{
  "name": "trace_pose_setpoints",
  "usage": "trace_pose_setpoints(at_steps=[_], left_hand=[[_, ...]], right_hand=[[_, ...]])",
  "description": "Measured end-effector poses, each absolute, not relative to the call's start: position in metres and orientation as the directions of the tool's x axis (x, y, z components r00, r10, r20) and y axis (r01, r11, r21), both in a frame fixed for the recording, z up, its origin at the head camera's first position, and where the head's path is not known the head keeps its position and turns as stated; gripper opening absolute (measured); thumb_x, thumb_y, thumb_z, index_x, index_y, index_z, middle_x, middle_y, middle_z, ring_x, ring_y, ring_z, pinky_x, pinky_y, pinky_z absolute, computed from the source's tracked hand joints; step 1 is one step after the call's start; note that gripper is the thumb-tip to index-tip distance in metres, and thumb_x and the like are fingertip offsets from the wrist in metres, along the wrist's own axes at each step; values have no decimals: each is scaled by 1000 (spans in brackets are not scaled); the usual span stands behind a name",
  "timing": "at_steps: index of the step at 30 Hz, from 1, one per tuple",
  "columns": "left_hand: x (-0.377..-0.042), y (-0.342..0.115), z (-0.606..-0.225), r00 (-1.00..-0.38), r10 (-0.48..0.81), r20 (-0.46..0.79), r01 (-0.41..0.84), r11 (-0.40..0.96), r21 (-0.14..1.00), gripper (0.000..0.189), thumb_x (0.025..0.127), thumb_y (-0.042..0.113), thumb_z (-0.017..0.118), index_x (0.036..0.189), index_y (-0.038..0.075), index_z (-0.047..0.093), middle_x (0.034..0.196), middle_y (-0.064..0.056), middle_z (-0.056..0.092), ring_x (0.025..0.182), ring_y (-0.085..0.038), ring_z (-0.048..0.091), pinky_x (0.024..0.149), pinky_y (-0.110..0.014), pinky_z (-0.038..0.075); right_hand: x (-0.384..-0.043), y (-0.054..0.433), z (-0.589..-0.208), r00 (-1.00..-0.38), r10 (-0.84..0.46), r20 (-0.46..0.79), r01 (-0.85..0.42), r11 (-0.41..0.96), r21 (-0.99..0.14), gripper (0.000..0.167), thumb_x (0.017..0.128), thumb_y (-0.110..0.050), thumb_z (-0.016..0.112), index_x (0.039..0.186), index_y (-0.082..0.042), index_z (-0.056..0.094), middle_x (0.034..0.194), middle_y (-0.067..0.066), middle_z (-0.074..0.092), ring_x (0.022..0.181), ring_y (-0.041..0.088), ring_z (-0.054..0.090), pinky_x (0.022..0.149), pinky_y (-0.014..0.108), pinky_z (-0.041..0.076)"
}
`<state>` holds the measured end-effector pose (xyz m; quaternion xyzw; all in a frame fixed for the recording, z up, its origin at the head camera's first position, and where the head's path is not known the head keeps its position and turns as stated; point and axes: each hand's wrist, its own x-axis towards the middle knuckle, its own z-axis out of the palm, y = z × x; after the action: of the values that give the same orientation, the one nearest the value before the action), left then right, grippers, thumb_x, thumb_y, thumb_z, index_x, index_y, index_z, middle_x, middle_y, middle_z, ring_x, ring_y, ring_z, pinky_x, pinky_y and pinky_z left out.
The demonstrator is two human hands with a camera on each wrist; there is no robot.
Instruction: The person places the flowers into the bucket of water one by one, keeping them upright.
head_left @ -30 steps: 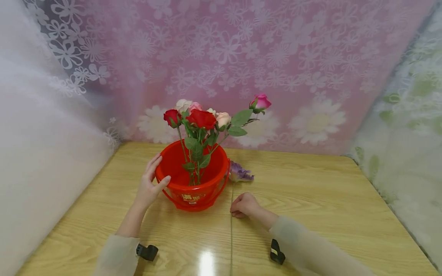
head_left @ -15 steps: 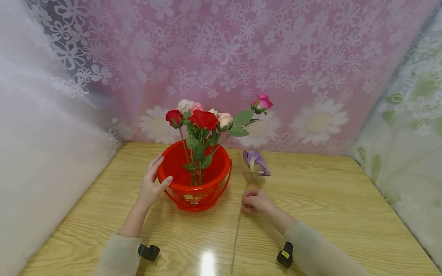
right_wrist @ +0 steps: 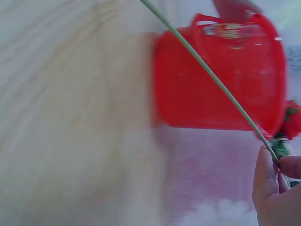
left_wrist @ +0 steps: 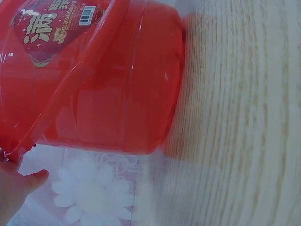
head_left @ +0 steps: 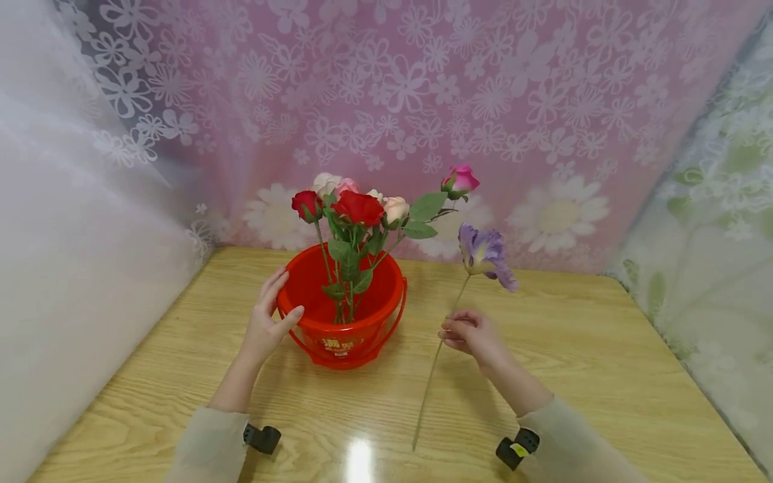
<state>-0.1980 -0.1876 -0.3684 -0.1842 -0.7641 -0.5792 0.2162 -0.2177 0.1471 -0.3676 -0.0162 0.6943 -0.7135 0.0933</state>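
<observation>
A red plastic bucket (head_left: 344, 345) stands upright on the table, holding several artificial roses, among them a large red rose (head_left: 358, 209). My left hand (head_left: 268, 315) rests against the bucket's left side at the rim, its thumb stretched out and its fingers fairly straight. In the left wrist view, the thumb (left_wrist: 35, 180) shows below the bucket's handle (left_wrist: 70, 80). To the right of the bucket, my right hand (head_left: 474, 335) pinches the stem of a purple artificial flower (head_left: 483, 255) between thumb and fingers. The bloom is up and the stem (right_wrist: 211, 73) slants down toward the front.
A light wooden table (head_left: 604, 362) spreads under everything. Behind it hangs a pink flowered curtain (head_left: 392, 100), with pale sheets on the left (head_left: 90, 235) and right (head_left: 712, 235). A pink rose (head_left: 461, 180) leans out of the bucket toward the right.
My right hand has lifted the purple flower off the table and moved it to the right, tilting its bloom upward. My left hand stays at the bucket.
</observation>
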Motion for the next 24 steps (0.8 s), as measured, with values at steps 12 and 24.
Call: trace_pose_setpoints(at_steps=[12,24], left_hand=[[-197,-186,-368,-841,29,541,526,278,803,58,78,-9,54,130,-16,28,138,-28,19,123,-38,27,96,-15,26],[-197,-187,-368,-837,34,546,531,291,796,57,78,-10,54,129,-17,29,138,-28,19,123,-39,26,93,-11,26]], right_hand=[[-213,147,-288,-980,-117,161,-135,-204,-970,11,87,-1,51,91,-6,59,76,-1,64,71,12,62,66,22,51],[-225,114,-231,-955,-50,292,-242,-437,-866,7,84,1,55,91,0,59,79,8,61,69,16,62,65,24,51]])
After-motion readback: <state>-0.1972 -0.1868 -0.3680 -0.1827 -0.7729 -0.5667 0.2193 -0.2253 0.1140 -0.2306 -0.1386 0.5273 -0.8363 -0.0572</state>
